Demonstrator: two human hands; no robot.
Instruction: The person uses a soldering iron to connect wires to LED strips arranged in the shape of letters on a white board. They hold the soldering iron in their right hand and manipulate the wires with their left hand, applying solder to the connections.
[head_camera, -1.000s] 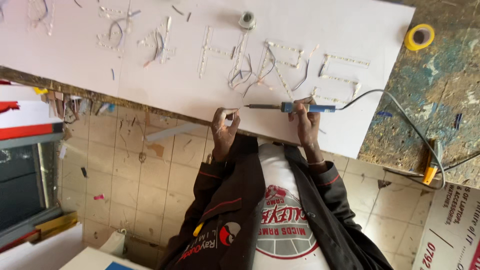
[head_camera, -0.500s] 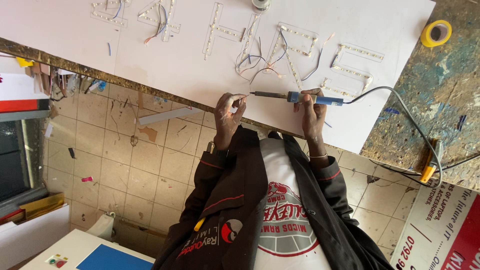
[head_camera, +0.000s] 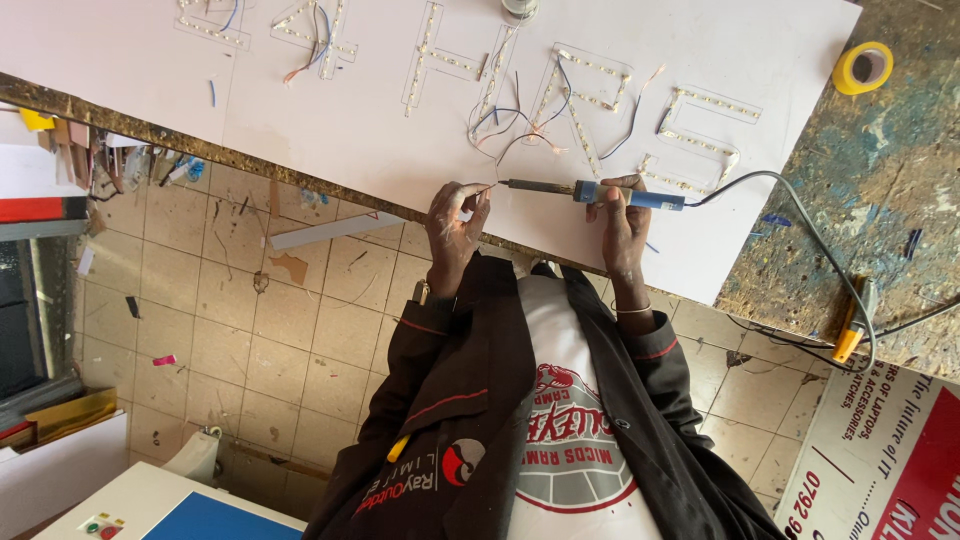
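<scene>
My right hand (head_camera: 622, 215) grips the blue handle of a soldering iron (head_camera: 600, 192), held level over the near edge of a white board (head_camera: 340, 120). The iron's metal tip points left, toward my left hand (head_camera: 455, 215). My left fingers pinch a thin wire end (head_camera: 482, 187) right at the tip. Just beyond the hands, letter shapes made of LED strips (head_camera: 580, 110) lie on the board, with loose thin wires (head_camera: 510, 125) between them.
The iron's grey cable (head_camera: 800, 215) loops right across a worn, paint-stained bench (head_camera: 880, 180). A yellow tape roll (head_camera: 863, 67) lies at the bench's far right. A yellow-handled tool (head_camera: 850, 335) rests near its edge. Tiled floor (head_camera: 250, 330) lies below left.
The view has shifted, so the board and hands sit lower and further right in the picture. Both hands keep their grips, with the iron tip still at my left fingers.
</scene>
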